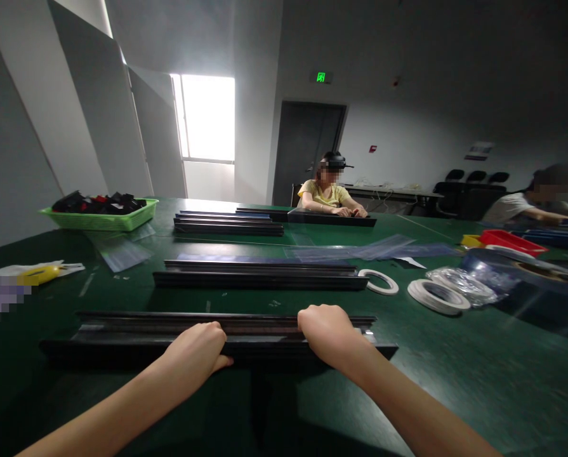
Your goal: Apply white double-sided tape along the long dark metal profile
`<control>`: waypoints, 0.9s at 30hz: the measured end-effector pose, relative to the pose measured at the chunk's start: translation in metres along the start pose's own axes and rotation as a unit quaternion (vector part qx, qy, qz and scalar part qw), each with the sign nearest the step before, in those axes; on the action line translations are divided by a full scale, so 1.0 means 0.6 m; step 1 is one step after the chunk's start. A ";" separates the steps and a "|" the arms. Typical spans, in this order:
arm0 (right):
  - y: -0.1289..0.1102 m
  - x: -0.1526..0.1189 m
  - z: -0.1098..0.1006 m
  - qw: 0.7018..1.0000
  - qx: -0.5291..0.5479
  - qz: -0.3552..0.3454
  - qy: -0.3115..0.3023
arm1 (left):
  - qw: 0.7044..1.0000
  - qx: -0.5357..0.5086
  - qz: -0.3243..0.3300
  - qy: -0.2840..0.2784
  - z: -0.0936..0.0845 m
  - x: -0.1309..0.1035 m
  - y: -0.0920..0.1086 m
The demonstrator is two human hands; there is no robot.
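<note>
A long black channel-shaped profile [117, 351] lies across the green table [245, 412] in front of me. My left hand [198, 346] is closed over its near wall, left of the middle, with the thumb on the near side. Nearer the profile's right end, my right hand [326, 333] is closed with its fingers curled down into the channel; the fingertips are hidden. Beyond it lies a second black profile [259, 280], parallel and touched by neither hand.
Tape rolls [438, 297] and a large film roll [493, 270] lie at right. Farther back are stacked profiles [229, 226], clear strips [355, 251], a green basket [100, 219] and a red tray [515, 241]. Two people sit across the table. A yellow tool [40, 273] lies left.
</note>
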State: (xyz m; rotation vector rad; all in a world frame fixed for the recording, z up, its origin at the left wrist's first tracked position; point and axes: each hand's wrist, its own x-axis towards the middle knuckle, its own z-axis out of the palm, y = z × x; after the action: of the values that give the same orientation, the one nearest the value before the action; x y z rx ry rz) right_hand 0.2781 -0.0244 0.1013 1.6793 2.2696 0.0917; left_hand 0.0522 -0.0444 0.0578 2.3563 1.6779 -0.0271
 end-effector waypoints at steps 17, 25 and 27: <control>0.000 0.000 -0.002 1.000 -0.009 -0.009 -0.017 | 0.997 0.067 0.031 0.032 0.014 0.011 0.003; 0.001 0.002 0.002 1.000 -0.013 -0.013 -0.015 | 0.996 0.077 0.029 0.041 0.019 0.013 0.003; 0.000 0.001 0.003 1.000 -0.015 -0.012 -0.009 | 0.995 0.083 0.027 0.047 0.021 0.014 0.003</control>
State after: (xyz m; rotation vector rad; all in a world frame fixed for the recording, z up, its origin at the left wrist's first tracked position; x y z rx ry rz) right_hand 0.2783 -0.0241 0.0995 1.6298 2.2635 0.1042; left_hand 0.0583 -0.0397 0.0443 2.5613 1.7148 -0.0478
